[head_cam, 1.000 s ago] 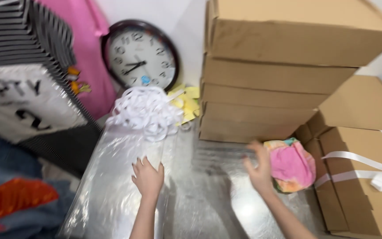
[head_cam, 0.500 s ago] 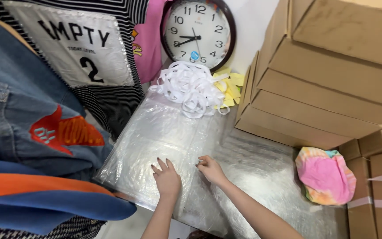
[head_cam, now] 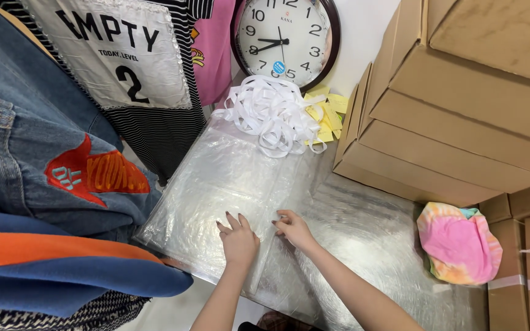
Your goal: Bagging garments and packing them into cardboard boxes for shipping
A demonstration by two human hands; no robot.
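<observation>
1. Silvery foil covers the table (head_cam: 369, 227), with hanging clothes on one side and cardboard boxes on the other.
2. Lying flat on that foil is a stack of clear plastic bags (head_cam: 228, 184), its near edge at the table's front.
3. Left hand (head_cam: 238, 240) presses flat on the stack's near edge, fingers spread.
4. Right hand (head_cam: 294, 228) sits just beside it, fingertips curled onto the plastic; whether it pinches a sheet I cannot tell.
5. At the stack's far end rests a tangle of white ribbon (head_cam: 274, 110), with yellow paper scraps (head_cam: 328, 116) beside it.
6. Behind the ribbon leans a round wall clock (head_cam: 287, 38).
7. Beyond the stack's right side rise the stacked cardboard boxes (head_cam: 461, 110); below them lies a pink tie-dye cloth (head_cam: 458, 244).
8. Left of the stack hang a denim jacket (head_cam: 38, 153) and a striped shirt (head_cam: 154, 122).
</observation>
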